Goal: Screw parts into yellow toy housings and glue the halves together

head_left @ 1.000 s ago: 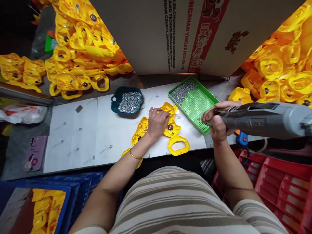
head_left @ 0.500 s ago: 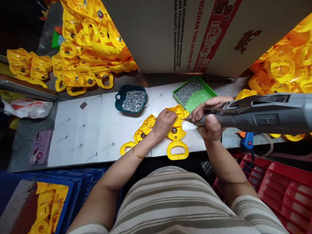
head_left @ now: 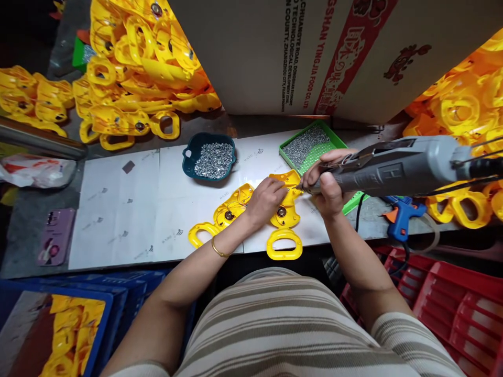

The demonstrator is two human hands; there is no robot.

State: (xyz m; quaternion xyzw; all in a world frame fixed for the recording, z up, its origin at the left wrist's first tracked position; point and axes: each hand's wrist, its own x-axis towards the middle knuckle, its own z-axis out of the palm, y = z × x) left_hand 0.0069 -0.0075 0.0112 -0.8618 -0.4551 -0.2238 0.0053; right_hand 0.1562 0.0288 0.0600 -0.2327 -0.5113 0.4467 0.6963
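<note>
My right hand [head_left: 330, 183] is wrapped round a grey electric screwdriver [head_left: 393, 165], held nearly level with its tip pointing left. That tip meets the upper right part of a yellow plastic shell half [head_left: 288, 209] with a handle loop [head_left: 284, 245] at its near end. Over the same shell lies my left hand [head_left: 268, 198], fingers bent and pressed together close to the tip; whatever they pinch is hidden. Left of it, partly behind my forearm, a second yellow shell half [head_left: 231, 209] shows wires and a round metal part.
A dark teal bowl [head_left: 187, 165] and a green tray [head_left: 341, 137] contain small metal screws. Behind them stands a big carton [head_left: 251, 63]. Yellow shells [head_left: 157, 68] are heaped at left and right. A blue glue gun [head_left: 404, 217] lies right, a phone [head_left: 57, 235] left.
The screwdriver's rear end has swung away from me and upward in view, uncovering the glue gun. My left hand stays on the shell. The whole view has shifted slightly.
</note>
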